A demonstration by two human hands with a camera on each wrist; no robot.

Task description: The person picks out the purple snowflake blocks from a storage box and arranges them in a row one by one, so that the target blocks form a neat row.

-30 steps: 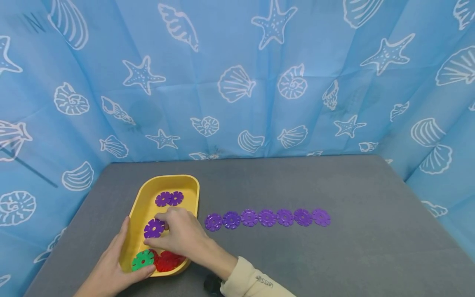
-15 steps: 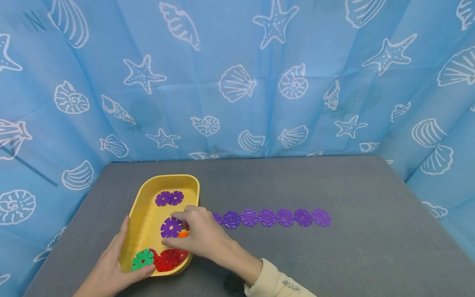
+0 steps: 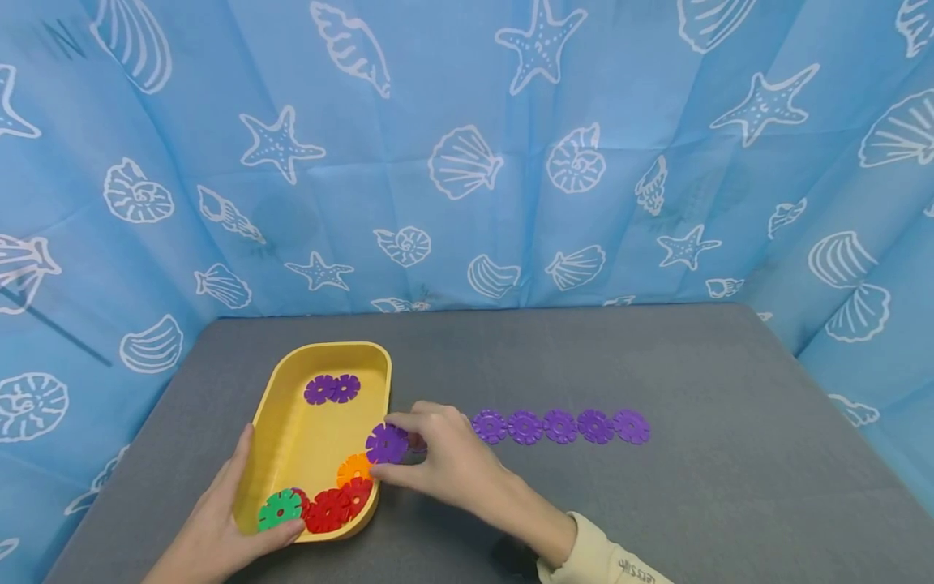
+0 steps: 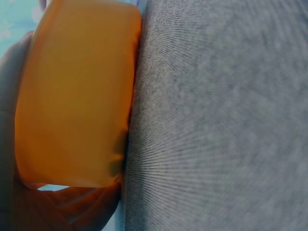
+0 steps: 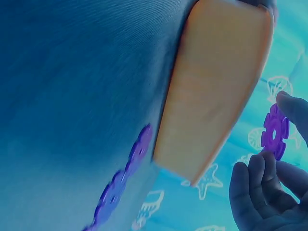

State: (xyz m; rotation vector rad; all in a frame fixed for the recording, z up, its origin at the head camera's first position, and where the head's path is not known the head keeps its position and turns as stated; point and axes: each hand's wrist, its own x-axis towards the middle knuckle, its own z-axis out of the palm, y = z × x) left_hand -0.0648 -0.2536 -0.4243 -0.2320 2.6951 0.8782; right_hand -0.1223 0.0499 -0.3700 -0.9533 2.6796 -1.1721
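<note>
My right hand [image 3: 452, 458] pinches a purple notched plastic disc [image 3: 387, 444] by its edges, above the right rim of a yellow tray [image 3: 306, 438]. The right wrist view shows this purple disc [image 5: 275, 132] upright between thumb and fingertips, off the table. At the tray's near left corner, my left hand [image 3: 219, 519] grips the wall, thumb over the near rim and fingers along the outside. Inside the tray lie two overlapping purple discs [image 3: 332, 389] at the far end. A green disc [image 3: 280, 511], red discs [image 3: 328, 509] and an orange disc [image 3: 353, 469] lie at the near end.
A row of several purple discs [image 3: 560, 427] runs rightward across the grey table [image 3: 693, 503]; my right hand hides its left end. Behind the table hangs a blue curtain [image 3: 467, 211] with white shells and starfish.
My right hand has carried the purple disc rightward from the tray's middle to its right rim, uncovering the orange disc. The left hand and tray have stayed put.
</note>
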